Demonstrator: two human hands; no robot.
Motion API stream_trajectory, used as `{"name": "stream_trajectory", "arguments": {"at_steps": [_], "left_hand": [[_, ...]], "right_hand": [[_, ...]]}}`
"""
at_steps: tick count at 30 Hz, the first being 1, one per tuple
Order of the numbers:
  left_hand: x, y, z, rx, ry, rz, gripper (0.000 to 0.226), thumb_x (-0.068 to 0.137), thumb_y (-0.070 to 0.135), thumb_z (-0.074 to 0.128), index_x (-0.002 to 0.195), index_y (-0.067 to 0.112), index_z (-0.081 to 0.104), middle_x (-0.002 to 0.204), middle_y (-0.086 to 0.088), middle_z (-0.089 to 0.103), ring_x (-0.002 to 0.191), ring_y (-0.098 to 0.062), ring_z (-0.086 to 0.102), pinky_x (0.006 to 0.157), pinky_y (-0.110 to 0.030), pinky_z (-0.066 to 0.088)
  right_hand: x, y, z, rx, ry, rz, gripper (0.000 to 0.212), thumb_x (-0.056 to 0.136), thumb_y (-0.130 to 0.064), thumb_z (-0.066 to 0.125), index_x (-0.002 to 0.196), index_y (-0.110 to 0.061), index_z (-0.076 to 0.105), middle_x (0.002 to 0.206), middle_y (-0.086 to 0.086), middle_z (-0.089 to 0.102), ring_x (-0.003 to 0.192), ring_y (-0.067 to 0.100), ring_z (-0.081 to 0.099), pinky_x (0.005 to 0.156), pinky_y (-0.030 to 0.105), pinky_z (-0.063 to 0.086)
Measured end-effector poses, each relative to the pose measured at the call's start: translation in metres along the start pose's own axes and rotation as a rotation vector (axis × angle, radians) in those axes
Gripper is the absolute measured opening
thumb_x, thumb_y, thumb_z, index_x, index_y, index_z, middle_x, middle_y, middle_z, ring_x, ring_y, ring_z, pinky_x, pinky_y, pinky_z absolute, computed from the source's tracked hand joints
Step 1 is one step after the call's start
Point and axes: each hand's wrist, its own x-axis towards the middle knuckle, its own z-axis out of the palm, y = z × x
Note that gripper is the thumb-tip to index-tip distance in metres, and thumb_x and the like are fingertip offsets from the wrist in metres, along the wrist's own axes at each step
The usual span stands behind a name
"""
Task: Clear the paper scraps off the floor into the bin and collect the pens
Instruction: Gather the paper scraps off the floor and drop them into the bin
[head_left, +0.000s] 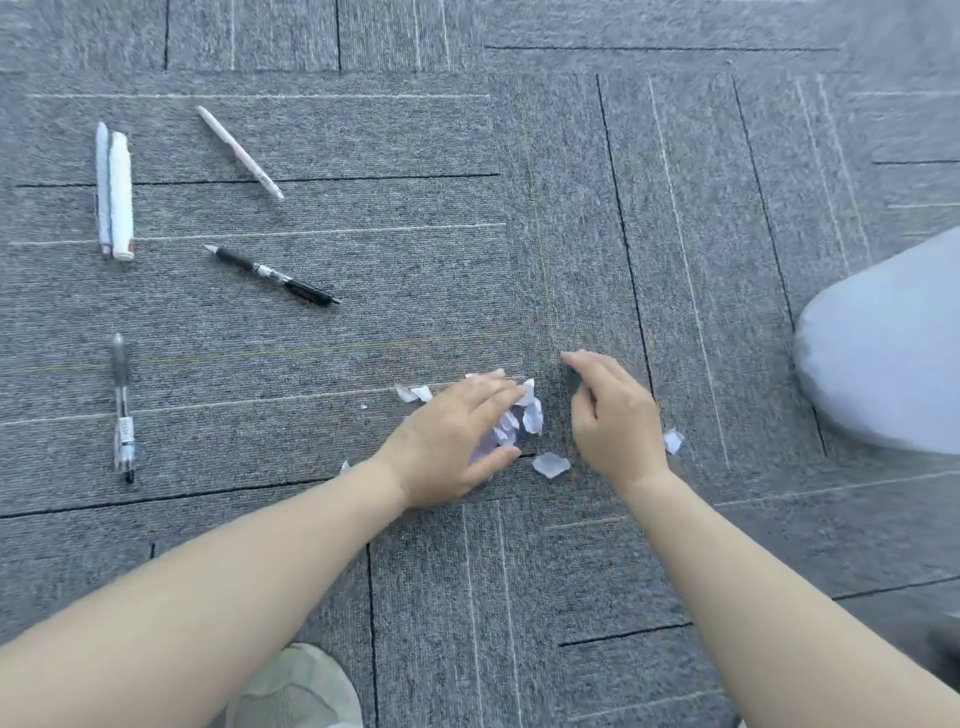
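Note:
A small heap of white paper scraps (524, 415) lies on the grey carpet at the centre. My left hand (452, 441) curls over the heap, fingers and thumb around it. My right hand (613, 421) hovers just right of the heap, fingers bent, nothing seen in it. Loose scraps lie nearby: one (550, 464) between my hands, one (673, 441) right of my right hand, two (414, 393) left of the heap. Several pens lie at the left: a black pen (272, 275), a white pen (240, 152), a clear pen (122, 408), and a white pair (114, 189) side by side.
A pale rounded object (883, 353), possibly the bin, is at the right edge, blurred. A light shoe (301, 686) shows at the bottom. Grey carpet tiles cover the whole floor.

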Motion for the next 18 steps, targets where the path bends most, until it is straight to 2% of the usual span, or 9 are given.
{"name": "stream_trajectory", "arguments": {"at_steps": [1,3,5,8,11,14,16,18], "left_hand": [[-0.001,0.001,-0.001,-0.024,0.054,-0.004,0.060,0.093,0.044,0.045,0.141,0.008,0.039,0.145,-0.008,0.043,0.140,-0.018,0.025,0.118,-0.031,0.014],[-0.011,-0.002,-0.006,0.017,0.164,-0.066,0.060,0.091,0.046,0.046,0.138,0.008,0.045,0.143,-0.008,0.044,0.140,-0.021,0.027,0.118,-0.039,0.016],[-0.029,-0.010,-0.009,0.143,0.208,-0.175,0.066,0.087,0.053,0.046,0.139,0.011,0.044,0.147,-0.009,0.038,0.142,-0.025,0.023,0.117,-0.049,0.013],[-0.059,-0.013,-0.005,0.231,0.149,-0.382,0.082,0.081,0.062,0.043,0.147,0.016,0.026,0.157,-0.010,0.018,0.146,-0.025,0.008,0.116,-0.053,0.006],[-0.069,-0.001,0.011,0.134,0.110,-0.446,0.088,0.080,0.061,0.042,0.150,0.017,0.013,0.159,-0.009,0.004,0.147,-0.022,-0.003,0.118,-0.049,0.003],[-0.057,0.016,0.023,0.049,0.075,-0.421,0.086,0.084,0.055,0.043,0.151,0.017,0.006,0.160,-0.006,-0.004,0.146,-0.019,-0.010,0.119,-0.043,0.001],[-0.043,0.022,0.026,-0.012,0.068,-0.343,0.081,0.086,0.049,0.044,0.151,0.017,0.007,0.160,-0.006,-0.002,0.147,-0.019,-0.007,0.119,-0.043,0.005],[-0.031,0.024,0.024,-0.062,0.108,-0.246,0.072,0.089,0.041,0.047,0.149,0.013,0.018,0.159,-0.009,0.010,0.147,-0.022,0.002,0.118,-0.046,0.014]], "right_hand": [[-0.006,0.002,-0.003,0.019,0.046,-0.015,0.039,0.090,-0.003,0.045,0.126,-0.010,0.061,0.128,0.003,0.062,0.121,0.018,0.055,0.101,0.030,0.043],[-0.015,0.015,-0.010,0.066,0.167,0.095,0.039,0.091,-0.003,0.045,0.125,-0.010,0.060,0.128,0.003,0.061,0.123,0.018,0.052,0.104,0.026,0.038],[-0.025,0.036,-0.015,0.074,0.282,0.265,0.040,0.090,-0.008,0.045,0.128,-0.009,0.058,0.134,0.006,0.057,0.130,0.021,0.045,0.111,0.036,0.033],[-0.046,0.051,-0.009,0.113,0.279,0.430,0.047,0.090,-0.017,0.043,0.135,-0.009,0.051,0.146,0.007,0.044,0.141,0.023,0.030,0.115,0.046,0.025],[-0.060,0.038,0.006,0.187,0.232,0.398,0.047,0.094,-0.012,0.048,0.141,-0.012,0.044,0.153,0.003,0.034,0.146,0.016,0.018,0.120,0.036,0.015],[-0.062,0.013,0.018,0.205,0.166,0.318,0.051,0.094,-0.013,0.047,0.144,-0.015,0.039,0.155,-0.002,0.031,0.146,0.008,0.014,0.117,0.025,0.009],[-0.063,-0.005,0.026,0.246,0.100,0.243,0.053,0.092,-0.014,0.046,0.145,-0.013,0.038,0.154,-0.002,0.032,0.146,0.007,0.017,0.119,0.027,0.012],[-0.064,-0.020,0.029,0.318,0.038,0.130,0.053,0.091,-0.011,0.048,0.143,-0.011,0.041,0.151,0.000,0.037,0.144,0.009,0.023,0.119,0.031,0.019]]}}
